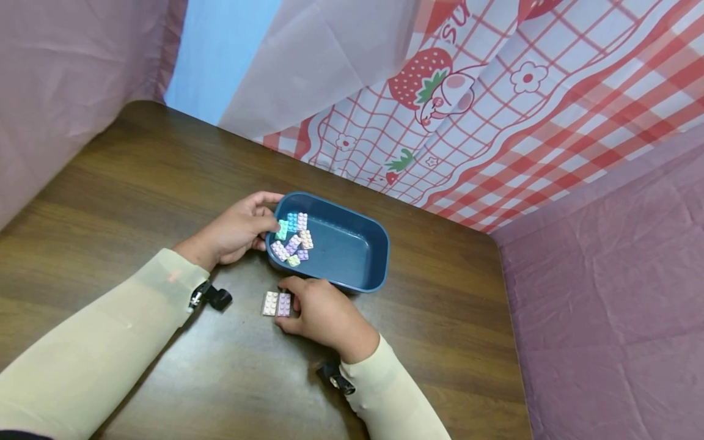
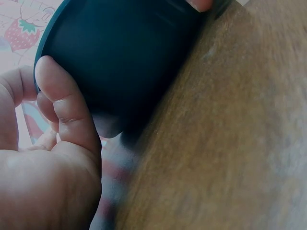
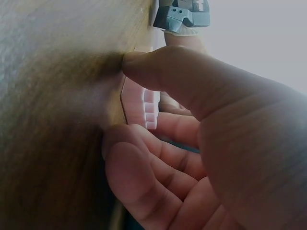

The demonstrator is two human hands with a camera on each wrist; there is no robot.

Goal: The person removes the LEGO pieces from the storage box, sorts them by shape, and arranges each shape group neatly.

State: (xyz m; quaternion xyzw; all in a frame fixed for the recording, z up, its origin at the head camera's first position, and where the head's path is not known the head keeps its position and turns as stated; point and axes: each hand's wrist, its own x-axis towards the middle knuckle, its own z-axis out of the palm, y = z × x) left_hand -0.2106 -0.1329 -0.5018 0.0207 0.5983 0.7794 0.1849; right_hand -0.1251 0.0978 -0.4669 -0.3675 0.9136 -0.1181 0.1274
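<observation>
My left hand (image 1: 239, 229) grips the left end of a dark blue plastic tub (image 1: 379, 244), its thumb at the rim; the left wrist view shows the thumb against the tub's wall (image 2: 120, 52). Several pastel toy building bricks (image 1: 293, 245) lie inside at the tub's left end, among them a mint green brick (image 1: 282, 230) beside my left thumb. In front of the tub, my right hand (image 1: 324, 311) pinches a lilac brick (image 1: 283, 304) between thumb and fingers, low at the tabletop. A cream brick (image 1: 270, 304) lies right beside it on the left.
The tub stands on a brown wood-grain table (image 1: 440, 342). Behind it hangs a red and white strawberry-print cloth (image 1: 385, 134), with a mauve curtain (image 1: 605, 275) on the right and another drape (image 1: 71, 91) at left. Small black cameras (image 1: 211, 296) are strapped at both wrists.
</observation>
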